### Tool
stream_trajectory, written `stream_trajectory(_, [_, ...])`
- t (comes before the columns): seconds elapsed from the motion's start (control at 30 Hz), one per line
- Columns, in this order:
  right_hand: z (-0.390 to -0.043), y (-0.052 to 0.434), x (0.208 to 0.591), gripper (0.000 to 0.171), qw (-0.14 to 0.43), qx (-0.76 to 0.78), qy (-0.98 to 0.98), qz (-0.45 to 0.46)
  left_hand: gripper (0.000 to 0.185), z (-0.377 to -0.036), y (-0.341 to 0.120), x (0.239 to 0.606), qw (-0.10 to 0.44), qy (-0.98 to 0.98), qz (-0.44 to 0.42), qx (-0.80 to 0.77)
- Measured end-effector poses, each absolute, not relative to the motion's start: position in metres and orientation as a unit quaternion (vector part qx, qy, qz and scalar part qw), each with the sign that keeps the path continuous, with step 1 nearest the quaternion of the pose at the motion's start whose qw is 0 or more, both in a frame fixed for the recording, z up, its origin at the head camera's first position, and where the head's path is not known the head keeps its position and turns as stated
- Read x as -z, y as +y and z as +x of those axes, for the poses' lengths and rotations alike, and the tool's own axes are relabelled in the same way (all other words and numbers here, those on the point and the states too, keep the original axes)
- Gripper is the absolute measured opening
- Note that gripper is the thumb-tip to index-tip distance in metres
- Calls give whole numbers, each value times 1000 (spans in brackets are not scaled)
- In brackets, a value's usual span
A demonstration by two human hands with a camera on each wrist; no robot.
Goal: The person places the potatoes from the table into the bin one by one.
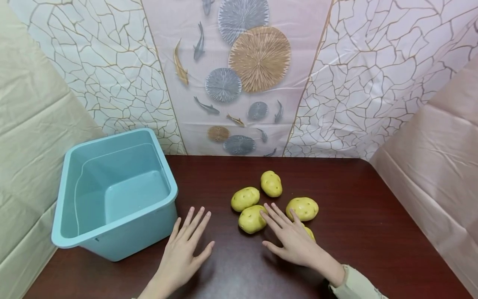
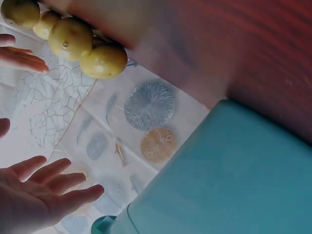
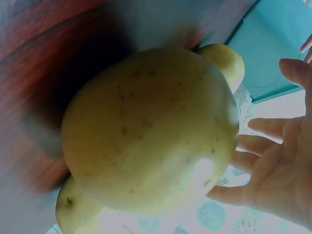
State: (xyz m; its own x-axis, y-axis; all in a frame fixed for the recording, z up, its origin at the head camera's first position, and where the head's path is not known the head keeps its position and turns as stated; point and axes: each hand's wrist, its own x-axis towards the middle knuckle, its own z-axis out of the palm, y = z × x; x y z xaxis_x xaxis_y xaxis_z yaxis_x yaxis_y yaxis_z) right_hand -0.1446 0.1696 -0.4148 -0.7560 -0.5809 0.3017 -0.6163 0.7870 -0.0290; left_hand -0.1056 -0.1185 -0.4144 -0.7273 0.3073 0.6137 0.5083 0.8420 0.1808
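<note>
Several yellow potatoes lie in a loose group on the dark red table, among them a front-left potato [image 1: 252,220], a back potato [image 1: 271,184] and a right-hand potato [image 1: 303,208]. My right hand [image 1: 293,241] is spread palm down above the group and partly hides one potato. In the right wrist view a large potato [image 3: 151,131] stands close to the camera, with the extended fingers beyond it. My left hand [image 1: 184,249] has its fingers straight, just right of the blue bin [image 1: 140,234], and holds nothing. The left wrist view shows its fingers spread too.
The open-topped blue bin stands at the table's left, its inside showing no contents. Patterned cloth [image 1: 239,104] hangs behind the table [image 1: 354,232], and beige cloth [image 1: 433,166] drapes along the right side.
</note>
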Motion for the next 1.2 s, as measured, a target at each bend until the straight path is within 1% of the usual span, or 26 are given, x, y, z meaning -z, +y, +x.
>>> stream_trajectory(0.13, [-146, 170, 414, 70, 136, -68, -935, 322, 52, -105, -120, 410, 334, -890, -242, 197])
stream_trajectory(0.43, [-148, 172, 412, 69, 125, -70, -936, 322, 43, -103, -125, 395, 425, -833, -267, 233])
stream_trajectory(0.63, [-150, 172, 410, 68, 128, -65, -935, 325, 38, -104, -132, 386, 472, -798, -282, 244])
stream_trajectory(0.93, [-154, 172, 408, 67, 123, -56, -934, 331, 32, -103, -137, 376, 532, -753, -286, 261])
stream_trajectory(1.2, [-157, 174, 407, 65, 121, -61, -933, 333, 33, -100, -145, 370, 552, -741, -270, 272])
